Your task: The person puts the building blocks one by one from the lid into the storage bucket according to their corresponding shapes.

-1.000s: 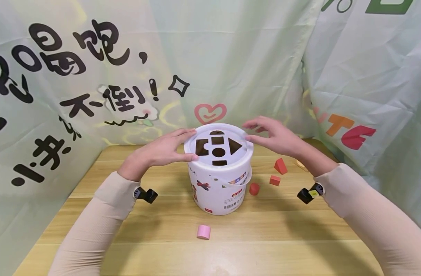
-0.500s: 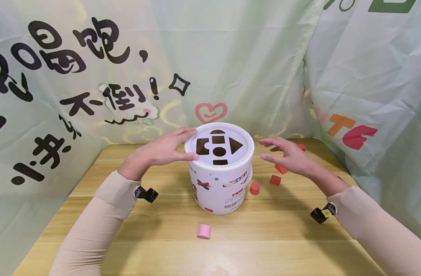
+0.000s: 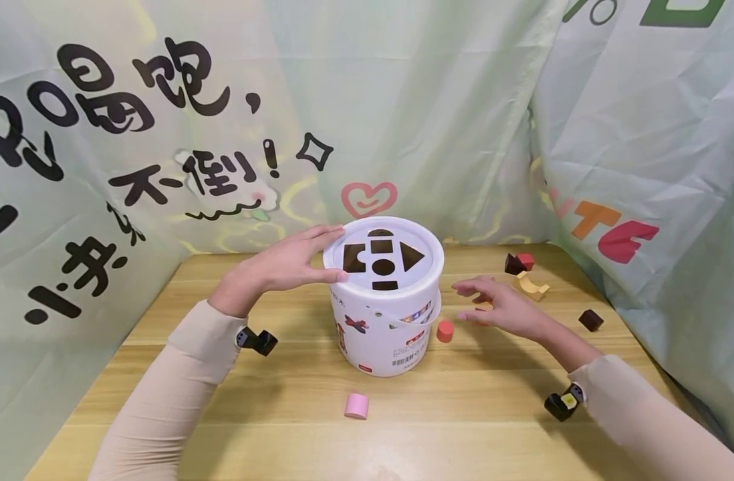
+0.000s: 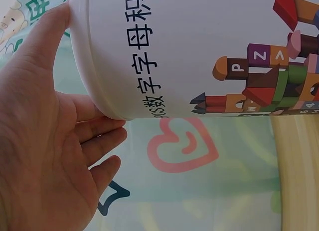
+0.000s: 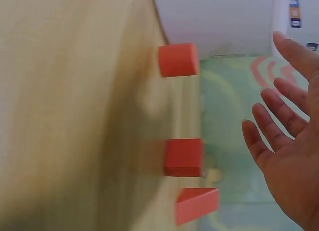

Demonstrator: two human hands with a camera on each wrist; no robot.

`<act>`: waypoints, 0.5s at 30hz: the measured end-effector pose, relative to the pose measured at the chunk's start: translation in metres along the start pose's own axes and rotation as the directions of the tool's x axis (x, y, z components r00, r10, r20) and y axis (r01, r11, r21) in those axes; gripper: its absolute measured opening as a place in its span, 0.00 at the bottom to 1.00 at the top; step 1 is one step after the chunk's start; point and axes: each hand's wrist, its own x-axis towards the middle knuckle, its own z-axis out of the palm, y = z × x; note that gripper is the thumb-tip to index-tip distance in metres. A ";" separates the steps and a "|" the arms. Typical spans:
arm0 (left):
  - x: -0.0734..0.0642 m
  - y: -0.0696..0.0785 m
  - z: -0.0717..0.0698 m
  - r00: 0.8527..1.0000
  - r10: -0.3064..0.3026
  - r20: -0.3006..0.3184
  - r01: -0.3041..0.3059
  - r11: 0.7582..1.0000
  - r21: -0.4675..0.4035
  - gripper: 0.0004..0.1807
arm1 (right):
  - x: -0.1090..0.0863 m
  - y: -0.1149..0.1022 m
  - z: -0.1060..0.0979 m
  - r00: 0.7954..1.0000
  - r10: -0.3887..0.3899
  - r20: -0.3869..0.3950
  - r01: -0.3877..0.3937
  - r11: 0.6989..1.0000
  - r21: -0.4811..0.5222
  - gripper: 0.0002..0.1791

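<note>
A white toy-block bucket (image 3: 373, 341) stands upright on the wooden table, its lid (image 3: 416, 272) cut with shaped holes. My left hand (image 3: 279, 264) rests on the left of the rim, thumb on top and fingers fairly straight along the far side. Palm and fingertips at the bucket's edge show in the left wrist view. To the right of the bucket, my right hand (image 3: 505, 307) hovers with loosely spread fingers, holding nothing. Close below it are a red cylinder (image 5: 178, 60), a red rectangular block (image 5: 183, 157) and a red triangular block (image 5: 197, 206); the hand partly hides them in the head view.
A pink block (image 3: 357, 406) lies in front of the bucket. Further right are a yellow arch block (image 3: 532, 287), a dark triangular block (image 3: 514, 264), another red block (image 3: 525, 260) and a dark brown block (image 3: 591, 321). Printed curtains (image 3: 451, 133) enclose the table's back and sides.
My right hand has left the lid's right side, moving right and then down toward the red blocks. The blocks at the back right have come into view. My left hand stays on the rim.
</note>
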 end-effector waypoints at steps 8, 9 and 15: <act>0.000 0.001 0.001 1.000 0.002 -0.001 -0.002 1.000 -0.010 0.51 | -0.006 0.015 0.022 0.999 0.030 0.030 -0.031 0.999 0.034 0.30; 0.000 0.001 0.001 1.000 0.001 -0.001 -0.001 1.000 -0.009 0.51 | -0.007 0.016 0.024 0.999 0.033 0.034 -0.034 0.999 0.032 0.30; -0.001 0.000 0.001 1.000 -0.007 0.000 0.007 1.000 -0.007 0.52 | -0.009 0.024 0.035 0.994 0.087 0.073 -0.091 0.994 0.053 0.30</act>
